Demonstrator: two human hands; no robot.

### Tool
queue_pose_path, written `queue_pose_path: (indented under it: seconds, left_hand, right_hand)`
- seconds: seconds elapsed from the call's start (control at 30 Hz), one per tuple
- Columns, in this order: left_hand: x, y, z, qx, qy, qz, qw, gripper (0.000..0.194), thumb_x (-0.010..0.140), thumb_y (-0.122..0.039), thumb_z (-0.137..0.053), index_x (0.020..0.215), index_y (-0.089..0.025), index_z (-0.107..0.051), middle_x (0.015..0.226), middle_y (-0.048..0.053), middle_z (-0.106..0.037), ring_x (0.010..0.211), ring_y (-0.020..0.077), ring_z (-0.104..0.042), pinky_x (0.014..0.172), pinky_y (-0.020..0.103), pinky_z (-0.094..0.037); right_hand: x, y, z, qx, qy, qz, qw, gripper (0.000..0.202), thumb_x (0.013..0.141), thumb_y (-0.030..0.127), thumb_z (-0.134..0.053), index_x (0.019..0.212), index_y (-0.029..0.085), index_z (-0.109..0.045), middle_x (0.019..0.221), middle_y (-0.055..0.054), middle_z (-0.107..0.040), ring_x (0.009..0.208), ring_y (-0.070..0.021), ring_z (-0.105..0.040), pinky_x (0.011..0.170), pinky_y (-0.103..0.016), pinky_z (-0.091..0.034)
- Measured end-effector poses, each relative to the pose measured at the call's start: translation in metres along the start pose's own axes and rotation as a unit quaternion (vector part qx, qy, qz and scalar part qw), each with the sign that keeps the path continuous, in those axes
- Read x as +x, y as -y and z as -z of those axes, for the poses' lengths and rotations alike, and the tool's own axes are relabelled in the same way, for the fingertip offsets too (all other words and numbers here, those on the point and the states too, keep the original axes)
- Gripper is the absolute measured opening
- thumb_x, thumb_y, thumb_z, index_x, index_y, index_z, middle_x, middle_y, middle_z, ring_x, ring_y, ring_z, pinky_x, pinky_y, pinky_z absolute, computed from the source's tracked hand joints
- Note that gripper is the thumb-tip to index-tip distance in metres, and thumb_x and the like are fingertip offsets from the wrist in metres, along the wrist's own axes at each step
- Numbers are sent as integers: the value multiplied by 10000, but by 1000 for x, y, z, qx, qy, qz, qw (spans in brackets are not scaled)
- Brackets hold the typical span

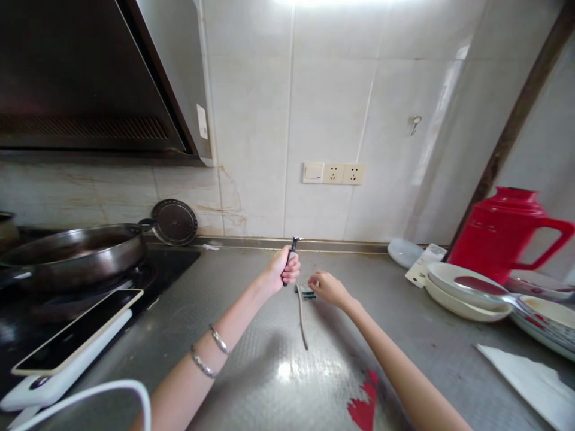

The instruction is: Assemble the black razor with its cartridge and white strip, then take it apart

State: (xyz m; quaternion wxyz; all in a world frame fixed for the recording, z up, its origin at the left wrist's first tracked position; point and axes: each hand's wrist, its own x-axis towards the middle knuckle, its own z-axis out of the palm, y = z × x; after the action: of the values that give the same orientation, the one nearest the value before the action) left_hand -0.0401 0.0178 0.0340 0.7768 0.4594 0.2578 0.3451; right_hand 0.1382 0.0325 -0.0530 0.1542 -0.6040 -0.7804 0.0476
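Note:
My left hand (285,269) is wrapped round the black and grey handle of a razor (291,254). The razor stands nearly upright, its small head at the top, above the steel counter. To the right, my right hand (330,287) is held low over the counter with its fingers curled together. Whatever is between those fingers, if anything, is hidden. Beside its fingertips lie small dark pieces (309,294), too small to name. A thin brownish stick (302,323) lies on the counter below the hands, its far end close to the dark pieces.
At left, a steel pan (76,254) sits on the black stove, with a phone (78,329) on a white stand nearer me. A red thermos jug (498,233), stacked plates (467,299) and white paper (530,380) are at right. A red patch (363,407) marks the counter's front.

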Motion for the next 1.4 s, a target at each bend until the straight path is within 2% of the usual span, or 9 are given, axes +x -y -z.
queue_pose_path:
  seconds: [0.23,1.03,1.4]
  left_hand:
    - [4,5,2,15,2,9,1000,451,853,-284,-244,419,-169,-285,343,-77,-166,278,33,-102,292,137,-77]
    - [7,8,7,14,0,10,1000,421,834,-278,-262,426,-174,-275,344,-80,-159,284,35,-93,291,136,-75]
    - [5,6,6,15,-1,7,1000,424,839,-308,-284,437,-173,-269,354,-84,-163,287,29,-98,302,131,-76]
  right_hand:
    - [-1,-14,-13,46,19,81,995,228,808,229,-468,897,224,-678,1024,-49,-615,915,-160,-569,753,-218,-380]
    - [-2,-5,-7,-23,45,62,997,223,808,245,-483,908,239,-682,1016,-54,-621,868,-155,-586,714,-212,-386]
    - [-3,-5,-6,-37,41,67,996,230,808,197,-462,860,217,-685,980,-62,-647,876,-171,-594,679,-212,-385]
